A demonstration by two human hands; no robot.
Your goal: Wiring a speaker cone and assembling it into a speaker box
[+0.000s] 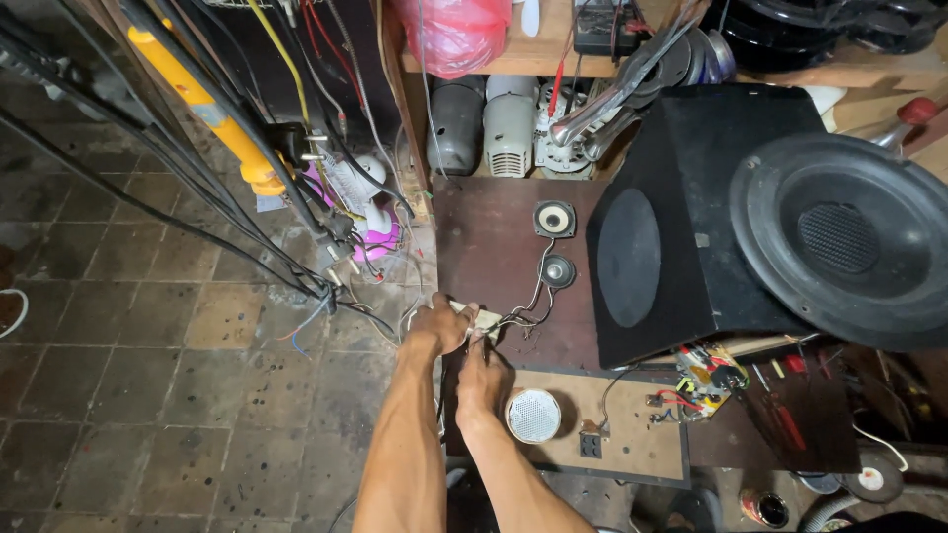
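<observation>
Left hand (439, 324) closed around small pale connector block (486, 319) at dark board's (489, 247) near edge; right hand (481, 380) just below, fingers pinching thin wires (523, 314) from two small speakers (555, 219).

A bulging red plastic bag (454, 35) sits on the wooden shelf (523, 61) at the top, and a small round tin (765, 508) stands by the bottom edge, right.
</observation>
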